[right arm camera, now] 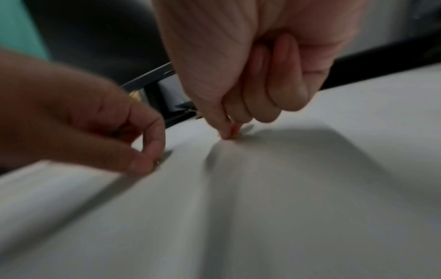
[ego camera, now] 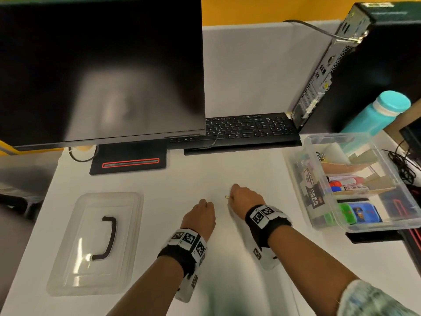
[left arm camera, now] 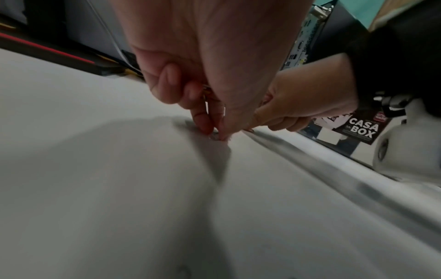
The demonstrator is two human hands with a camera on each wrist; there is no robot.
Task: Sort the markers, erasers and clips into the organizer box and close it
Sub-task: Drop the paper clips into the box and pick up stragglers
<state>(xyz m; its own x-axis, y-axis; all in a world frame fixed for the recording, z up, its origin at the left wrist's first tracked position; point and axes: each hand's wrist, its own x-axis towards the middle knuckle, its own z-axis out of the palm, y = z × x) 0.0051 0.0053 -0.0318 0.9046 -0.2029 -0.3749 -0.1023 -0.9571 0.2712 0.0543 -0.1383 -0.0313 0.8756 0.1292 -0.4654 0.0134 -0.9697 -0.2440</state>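
Note:
My right hand pinches a small yellow clip against the white desk, fingers curled; the right wrist view shows that clip under the fingertips. My left hand is just to its left, thumb and forefinger pinching a small silver clip on the desk. The clear organizer box stands open at the right, with markers in a middle compartment and green and blue erasers nearer me. Its clear lid with a dark handle lies flat at the left.
A dark monitor on its stand fills the back left, with a black keyboard behind my hands. A computer tower and a teal bottle stand at the back right. Black cables lie beside the box.

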